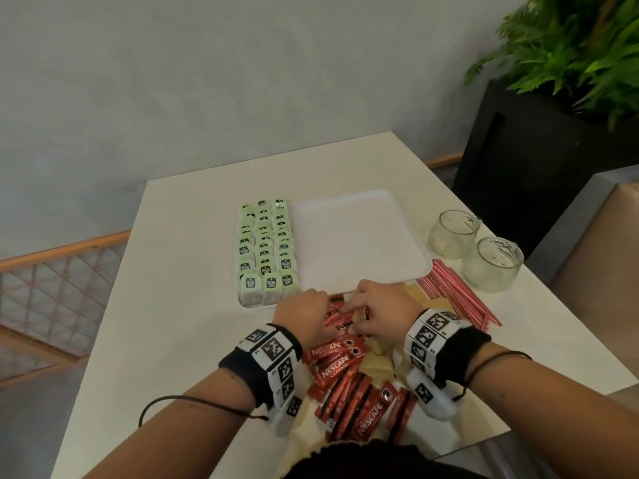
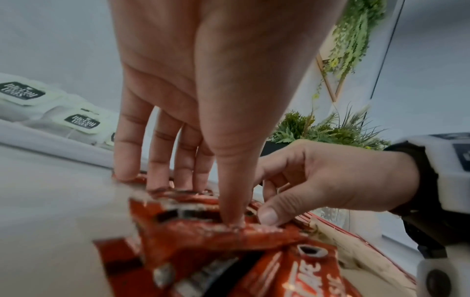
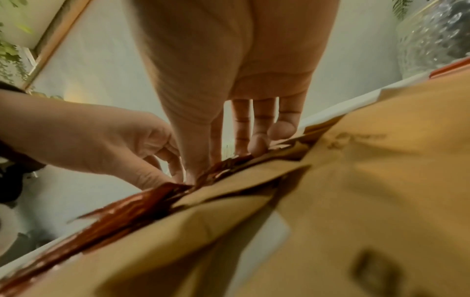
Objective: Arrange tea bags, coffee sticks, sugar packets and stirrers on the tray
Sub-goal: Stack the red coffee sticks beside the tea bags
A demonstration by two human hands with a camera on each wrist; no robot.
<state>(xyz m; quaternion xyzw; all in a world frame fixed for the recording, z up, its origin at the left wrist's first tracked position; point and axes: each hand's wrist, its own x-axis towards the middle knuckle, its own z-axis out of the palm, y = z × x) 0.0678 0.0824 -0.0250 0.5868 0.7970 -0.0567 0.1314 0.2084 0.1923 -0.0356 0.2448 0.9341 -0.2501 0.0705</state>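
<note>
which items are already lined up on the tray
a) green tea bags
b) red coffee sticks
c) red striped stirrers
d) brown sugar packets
a: the green tea bags sit in three neat rows along the left side of the white tray, while the coffee sticks and the stirrers lie on the table beside it.

Behind the fingers of the left hand (image 1: 300,314) and the right hand (image 1: 382,311), each bare forearm wears a black wristband carrying white blocks printed with black square codes, plus what looks like thin dark cord.
</note>
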